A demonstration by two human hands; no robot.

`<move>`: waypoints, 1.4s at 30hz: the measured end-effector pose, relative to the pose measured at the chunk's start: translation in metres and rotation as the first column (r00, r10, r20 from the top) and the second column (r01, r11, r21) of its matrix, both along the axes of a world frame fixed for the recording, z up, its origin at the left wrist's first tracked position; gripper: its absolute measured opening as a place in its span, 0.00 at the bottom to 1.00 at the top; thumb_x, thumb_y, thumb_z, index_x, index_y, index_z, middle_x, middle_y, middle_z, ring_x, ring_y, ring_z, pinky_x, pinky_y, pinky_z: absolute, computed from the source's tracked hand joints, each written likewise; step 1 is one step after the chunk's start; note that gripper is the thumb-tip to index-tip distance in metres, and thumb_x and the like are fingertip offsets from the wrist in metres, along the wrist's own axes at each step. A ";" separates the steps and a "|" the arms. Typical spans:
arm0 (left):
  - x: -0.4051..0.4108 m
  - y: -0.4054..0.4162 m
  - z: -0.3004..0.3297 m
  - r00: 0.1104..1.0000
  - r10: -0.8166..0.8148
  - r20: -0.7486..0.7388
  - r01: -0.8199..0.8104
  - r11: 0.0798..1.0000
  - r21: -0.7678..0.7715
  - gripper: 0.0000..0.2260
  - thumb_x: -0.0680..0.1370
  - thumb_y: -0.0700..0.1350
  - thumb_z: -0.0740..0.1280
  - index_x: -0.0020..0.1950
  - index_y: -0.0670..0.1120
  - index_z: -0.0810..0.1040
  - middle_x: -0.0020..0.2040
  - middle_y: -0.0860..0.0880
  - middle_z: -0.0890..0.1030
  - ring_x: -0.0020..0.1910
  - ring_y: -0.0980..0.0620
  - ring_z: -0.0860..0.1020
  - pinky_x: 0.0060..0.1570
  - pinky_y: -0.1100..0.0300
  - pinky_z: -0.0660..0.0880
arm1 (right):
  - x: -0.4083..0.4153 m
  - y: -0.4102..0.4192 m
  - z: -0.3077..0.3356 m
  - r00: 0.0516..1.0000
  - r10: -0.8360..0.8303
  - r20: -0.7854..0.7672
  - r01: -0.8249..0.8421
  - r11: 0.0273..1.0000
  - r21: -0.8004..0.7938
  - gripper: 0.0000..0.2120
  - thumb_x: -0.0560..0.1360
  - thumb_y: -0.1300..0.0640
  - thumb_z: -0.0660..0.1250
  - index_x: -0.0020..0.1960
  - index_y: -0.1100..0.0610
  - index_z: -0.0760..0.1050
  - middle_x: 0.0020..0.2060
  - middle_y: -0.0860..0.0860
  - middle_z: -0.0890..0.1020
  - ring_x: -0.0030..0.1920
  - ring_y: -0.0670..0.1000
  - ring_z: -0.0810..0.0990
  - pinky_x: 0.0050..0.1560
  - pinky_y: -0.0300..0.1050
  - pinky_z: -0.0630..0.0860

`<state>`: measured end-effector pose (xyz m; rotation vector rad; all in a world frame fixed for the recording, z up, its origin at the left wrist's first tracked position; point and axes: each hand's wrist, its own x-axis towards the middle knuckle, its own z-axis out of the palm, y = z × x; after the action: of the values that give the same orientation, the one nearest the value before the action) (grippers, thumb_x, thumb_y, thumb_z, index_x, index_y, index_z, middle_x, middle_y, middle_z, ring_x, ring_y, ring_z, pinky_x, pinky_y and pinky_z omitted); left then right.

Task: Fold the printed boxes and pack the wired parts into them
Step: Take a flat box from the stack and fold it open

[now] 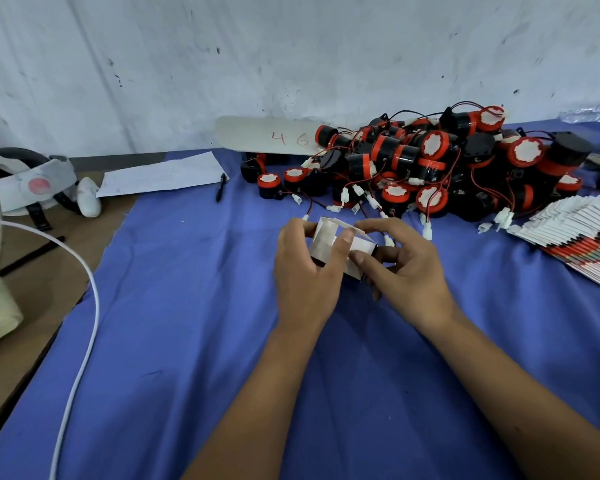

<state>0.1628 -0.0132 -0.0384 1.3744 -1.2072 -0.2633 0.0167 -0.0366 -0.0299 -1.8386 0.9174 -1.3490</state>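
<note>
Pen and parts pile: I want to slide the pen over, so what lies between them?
In the head view, only bare blue cloth lies between the pen and the nearest parts of the pile.

On the table (32, 306) a cloth (194, 306) covers the middle and right. The pile of wired parts (430, 168) lies at the far edge, the stack of flat boxes (582, 237) to its right. A pen (220, 187) and a paper sheet (163, 174) lie left of the pile, and a headband (25, 185) sits in the far left corner.
</note>
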 end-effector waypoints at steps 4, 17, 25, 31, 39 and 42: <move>-0.002 0.001 0.000 0.998 0.048 0.028 -0.048 0.999 0.012 0.22 0.74 0.70 0.64 0.51 0.52 0.72 0.49 0.56 0.78 0.48 0.58 0.76 0.43 0.61 0.73 | 0.000 -0.003 -0.003 0.999 -0.037 -0.005 0.037 0.999 0.006 0.13 0.76 0.61 0.75 0.58 0.49 0.80 0.47 0.47 0.83 0.32 0.50 0.83 0.31 0.38 0.75; -0.005 0.005 0.006 1.000 -0.001 -0.022 -0.002 0.995 -0.102 0.09 0.84 0.53 0.59 0.46 0.52 0.74 0.46 0.53 0.75 0.41 0.52 0.75 0.41 0.59 0.74 | -0.004 -0.007 -0.007 0.994 0.095 0.053 -0.098 0.993 0.068 0.20 0.82 0.62 0.65 0.66 0.40 0.79 0.55 0.40 0.83 0.26 0.52 0.78 0.23 0.46 0.77; -0.002 0.001 0.001 0.997 0.040 0.059 -0.034 0.995 -0.096 0.05 0.83 0.49 0.68 0.53 0.48 0.77 0.50 0.54 0.78 0.47 0.56 0.76 0.42 0.68 0.69 | -0.003 -0.002 -0.006 0.991 0.101 0.091 -0.111 0.987 0.115 0.19 0.81 0.62 0.69 0.63 0.41 0.81 0.36 0.42 0.84 0.26 0.51 0.79 0.23 0.46 0.77; 0.003 -0.001 0.000 0.996 0.093 0.001 -0.092 0.990 -0.111 0.05 0.82 0.48 0.69 0.54 0.47 0.79 0.51 0.53 0.80 0.51 0.54 0.78 0.47 0.55 0.76 | 0.002 0.003 -0.001 0.980 0.192 0.060 -0.196 0.977 0.083 0.19 0.79 0.55 0.69 0.69 0.45 0.77 0.56 0.46 0.81 0.32 0.56 0.81 0.27 0.50 0.79; -0.005 0.006 0.009 0.999 -0.033 0.035 0.040 0.972 -0.230 0.10 0.80 0.38 0.69 0.58 0.52 0.82 0.55 0.52 0.78 0.52 0.54 0.79 0.43 0.60 0.78 | 0.003 -0.001 -0.002 0.979 0.132 0.158 -0.160 0.970 0.181 0.14 0.80 0.51 0.66 0.65 0.47 0.76 0.54 0.47 0.82 0.29 0.61 0.80 0.25 0.48 0.77; -0.007 0.007 0.008 0.990 -0.119 0.080 0.135 0.961 -0.242 0.17 0.80 0.35 0.66 0.64 0.52 0.80 0.58 0.53 0.76 0.52 0.51 0.79 0.44 0.61 0.79 | 0.001 -0.003 -0.003 0.979 0.091 0.184 -0.127 0.971 0.200 0.13 0.82 0.55 0.64 0.66 0.48 0.74 0.53 0.49 0.83 0.31 0.65 0.80 0.25 0.49 0.77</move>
<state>0.1561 -0.0060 -0.0300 1.0981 -1.3368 -0.1532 0.0176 -0.0395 -0.0333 -1.5614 0.8214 -1.2698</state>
